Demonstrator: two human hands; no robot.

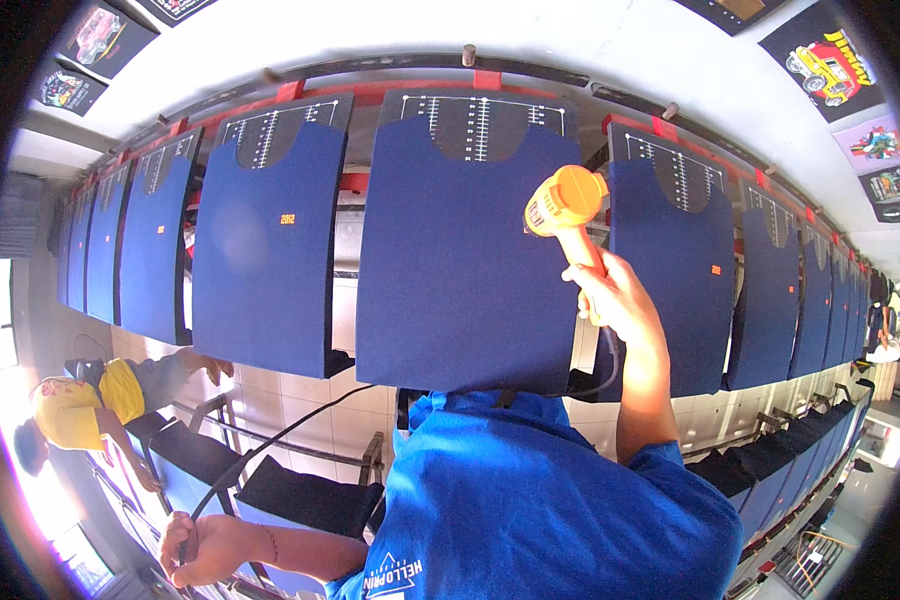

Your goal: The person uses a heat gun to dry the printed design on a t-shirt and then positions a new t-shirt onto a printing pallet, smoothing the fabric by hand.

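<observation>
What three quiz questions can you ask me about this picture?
1. True or false: the right hand holds an orange heat gun.
2. What does the left hand grip? A) black cable B) paintbrush C) cup
3. Fill in: the shirt on the board in front of the heat gun is dark ____.

Key: 1 true; 2 A; 3 blue.
</observation>
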